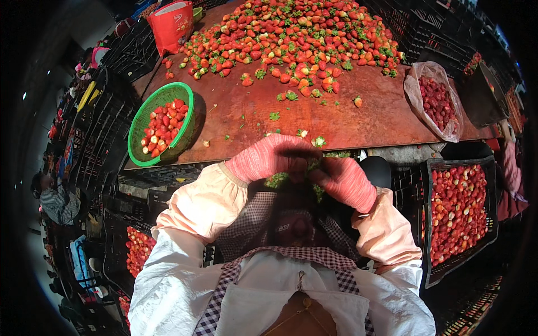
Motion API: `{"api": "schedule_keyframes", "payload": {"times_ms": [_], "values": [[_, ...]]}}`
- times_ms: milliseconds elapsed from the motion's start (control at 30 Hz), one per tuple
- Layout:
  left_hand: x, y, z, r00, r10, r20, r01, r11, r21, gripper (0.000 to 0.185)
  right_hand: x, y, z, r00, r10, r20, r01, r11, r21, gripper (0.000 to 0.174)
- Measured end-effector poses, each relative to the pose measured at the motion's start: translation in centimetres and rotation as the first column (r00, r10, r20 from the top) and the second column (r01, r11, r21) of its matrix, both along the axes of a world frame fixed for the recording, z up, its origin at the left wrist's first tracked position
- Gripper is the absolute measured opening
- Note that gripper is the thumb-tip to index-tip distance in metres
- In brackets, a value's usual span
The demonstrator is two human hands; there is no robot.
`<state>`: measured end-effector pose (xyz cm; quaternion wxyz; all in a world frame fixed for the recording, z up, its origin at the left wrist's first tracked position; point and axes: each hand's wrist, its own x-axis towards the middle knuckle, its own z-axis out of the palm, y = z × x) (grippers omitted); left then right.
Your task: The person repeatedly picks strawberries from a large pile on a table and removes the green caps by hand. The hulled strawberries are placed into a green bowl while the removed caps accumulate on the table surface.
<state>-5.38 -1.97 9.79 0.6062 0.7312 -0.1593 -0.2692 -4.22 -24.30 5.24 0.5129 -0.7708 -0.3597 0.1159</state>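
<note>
My left hand (273, 155) and my right hand (346, 180), both in pink-red knit gloves, come together at the table's near edge. Their fingertips lie in dark shadow, so I cannot tell what is between them. Green strawberry leaves (276, 180) show just below and between the hands. Beyond them, a large heap of strawberries with leaves (294, 38) covers the far part of the reddish table (260, 109). At the left, a green plastic basket (191, 103) holds hulled strawberries (166, 126).
A clear plastic bag (414, 94) of dark red berries stands at the table's right. A black crate (428, 218) of strawberries is below it. A red bag (171, 29) stands at the back left. Black crates (105, 122) line the left, where a person (63, 206) is visible.
</note>
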Motion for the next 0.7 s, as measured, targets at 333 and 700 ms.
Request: {"api": "schedule_keyframes", "payload": {"times_ms": [333,700], "values": [[4.0,0.5,-8.8,0.858,0.429,-0.28,-0.511,0.766,-0.39,0.038,2.9,2.6,-3.4,0.759,-0.166,0.629,0.262,0.963,-0.062,0.04],[20.4,2.9,-6.7,0.888,-0.199,0.416,-0.261,0.527,0.809,0.034,7.0,2.4,-4.4,0.778,-0.384,0.498,0.531,0.826,-0.192,0.031]]}}
